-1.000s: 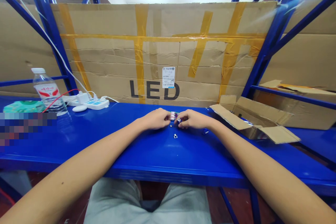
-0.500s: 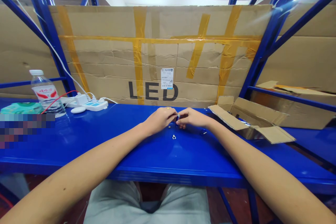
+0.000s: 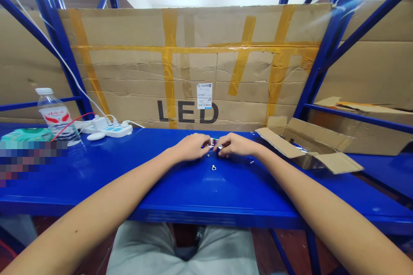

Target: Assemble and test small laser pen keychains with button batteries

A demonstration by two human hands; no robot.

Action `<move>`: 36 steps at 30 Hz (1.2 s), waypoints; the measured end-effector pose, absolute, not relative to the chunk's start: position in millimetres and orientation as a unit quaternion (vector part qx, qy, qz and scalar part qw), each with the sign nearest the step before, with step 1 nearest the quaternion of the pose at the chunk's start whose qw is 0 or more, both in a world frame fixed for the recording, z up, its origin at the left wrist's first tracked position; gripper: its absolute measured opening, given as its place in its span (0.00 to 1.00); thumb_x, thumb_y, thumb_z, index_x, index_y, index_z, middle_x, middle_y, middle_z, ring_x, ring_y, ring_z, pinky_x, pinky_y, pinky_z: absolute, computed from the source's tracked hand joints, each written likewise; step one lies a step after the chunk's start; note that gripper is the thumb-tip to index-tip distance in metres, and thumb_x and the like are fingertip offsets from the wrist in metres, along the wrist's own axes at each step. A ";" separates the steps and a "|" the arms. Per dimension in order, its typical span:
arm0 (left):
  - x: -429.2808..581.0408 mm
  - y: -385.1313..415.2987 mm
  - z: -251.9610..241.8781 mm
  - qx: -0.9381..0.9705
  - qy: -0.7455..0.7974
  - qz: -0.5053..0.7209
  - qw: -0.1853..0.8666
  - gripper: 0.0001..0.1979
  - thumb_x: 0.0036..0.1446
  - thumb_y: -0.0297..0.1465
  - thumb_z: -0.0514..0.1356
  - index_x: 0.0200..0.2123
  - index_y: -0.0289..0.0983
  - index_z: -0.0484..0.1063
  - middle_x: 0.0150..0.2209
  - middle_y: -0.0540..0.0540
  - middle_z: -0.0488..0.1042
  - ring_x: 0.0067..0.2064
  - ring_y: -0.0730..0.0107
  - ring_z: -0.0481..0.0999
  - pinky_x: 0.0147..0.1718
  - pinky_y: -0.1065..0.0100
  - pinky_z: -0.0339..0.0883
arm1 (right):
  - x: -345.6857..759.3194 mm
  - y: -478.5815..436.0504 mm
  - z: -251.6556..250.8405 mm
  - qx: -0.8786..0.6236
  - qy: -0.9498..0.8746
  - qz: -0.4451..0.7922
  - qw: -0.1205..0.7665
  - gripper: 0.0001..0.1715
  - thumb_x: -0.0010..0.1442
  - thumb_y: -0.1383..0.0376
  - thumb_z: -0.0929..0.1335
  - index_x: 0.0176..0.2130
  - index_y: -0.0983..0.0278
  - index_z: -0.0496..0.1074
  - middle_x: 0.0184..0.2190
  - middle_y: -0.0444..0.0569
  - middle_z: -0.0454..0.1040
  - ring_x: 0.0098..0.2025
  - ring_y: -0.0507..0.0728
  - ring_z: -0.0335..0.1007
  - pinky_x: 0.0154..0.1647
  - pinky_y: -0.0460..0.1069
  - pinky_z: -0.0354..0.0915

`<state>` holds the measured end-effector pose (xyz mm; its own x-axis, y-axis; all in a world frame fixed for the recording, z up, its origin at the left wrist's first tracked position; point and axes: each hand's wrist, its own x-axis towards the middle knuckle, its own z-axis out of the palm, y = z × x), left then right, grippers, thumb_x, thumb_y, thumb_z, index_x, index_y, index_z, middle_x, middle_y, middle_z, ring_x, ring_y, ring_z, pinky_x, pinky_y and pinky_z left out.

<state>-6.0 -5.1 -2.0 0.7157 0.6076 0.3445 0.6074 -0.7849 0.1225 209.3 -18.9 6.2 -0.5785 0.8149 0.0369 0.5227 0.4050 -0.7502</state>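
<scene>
Lowering back onto the blue surface, both hands are coming to rest at its middle, where half a second ago they were raised slightly above it. The left hand is curling its fingertips together on the left end of a small multicoloured part. This is perhaps a short row of tiny components, though it is too small to make out for certain. That part was hidden behind the fingers half a second ago and is showing again between the two hands, just above the surface. The right hand is pinching a small silver cylinder at its fingertips and pressing it close against the near side of the coloured part.

Nothing is being let go. Both pieces are staying in the hands and being worked at the same spot, so the handling looks to be mid-step rather than finished. A loose metal piece is lying untouched just in front of the hands, exactly where it lay a second ago. The open cardboard box is sitting near the right forearm, and the water bottle and power strip are standing well apart to the left.
</scene>
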 end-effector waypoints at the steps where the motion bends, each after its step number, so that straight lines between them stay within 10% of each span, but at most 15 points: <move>1: -8.0 -3.0 -2.9 0.931 0.332 0.151 -0.002 0.10 0.58 0.34 0.57 0.40 0.38 0.74 0.38 0.44 0.78 0.37 0.63 0.75 0.32 0.68 0.61 | 209.4 -18.8 5.9 -0.410 -0.818 0.352 0.198 0.15 0.46 0.68 0.70 0.36 0.66 0.80 0.26 0.45 0.75 0.26 0.52 0.68 0.29 0.47 0.66; 36: -1.8 -12.3 3.0 0.942 0.187 0.276 0.036 0.08 0.58 0.24 0.55 0.37 0.35 0.74 0.36 0.46 0.76 0.39 0.70 0.74 0.40 0.69 0.63 | 205.8 -15.0 -4.9 -0.393 -0.813 0.367 0.225 0.12 0.50 0.60 0.71 0.31 0.68 0.75 0.26 0.47 0.75 0.28 0.53 0.71 0.30 0.48 0.68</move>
<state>-1.8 -12.3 3.0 0.7781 0.3714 0.5065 0.3317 -0.9278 0.1707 205.8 -15.0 -4.9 -0.5902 0.8036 0.0773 0.4732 0.4219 -0.7733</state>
